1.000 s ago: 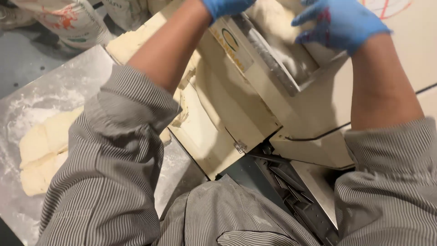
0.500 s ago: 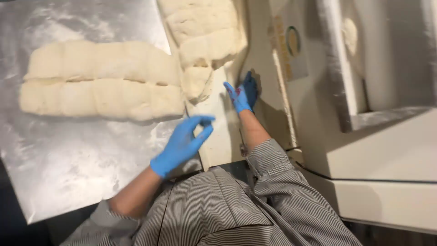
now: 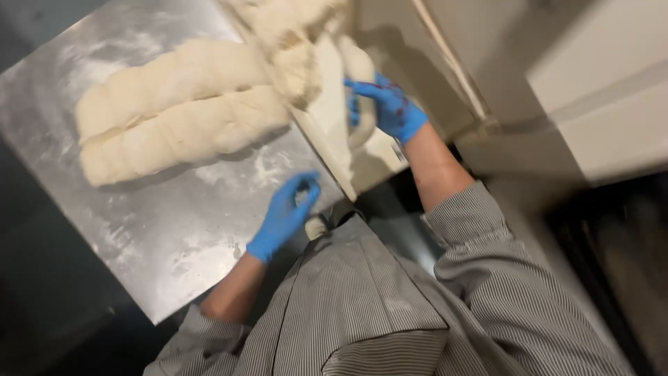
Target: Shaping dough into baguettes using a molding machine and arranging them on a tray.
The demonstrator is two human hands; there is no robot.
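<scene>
My right hand (image 3: 388,106), in a blue glove, closes on a pale dough piece (image 3: 362,66) that hangs down the cream sloping tray (image 3: 334,139) of a machine. My left hand (image 3: 284,214), also gloved in blue, hovers over the front edge of the floured steel table (image 3: 174,237) with its fingers loosely curled. Blur hides whether it holds anything. A small pale lump (image 3: 316,227) lies just below it at the table edge. Two long dough loaves (image 3: 181,118) lie side by side on the table, left of both hands.
A heap of rough dough (image 3: 292,31) sits at the top of the tray. The cream machine housing (image 3: 577,90) fills the upper right. Dark floor lies left of and below the table. My striped sleeves and apron fill the bottom.
The view has swung and come closer. My right hand has gone from the tray edge up onto the hanging dough. My left hand has curled its fingers and stayed near the table's front edge.
</scene>
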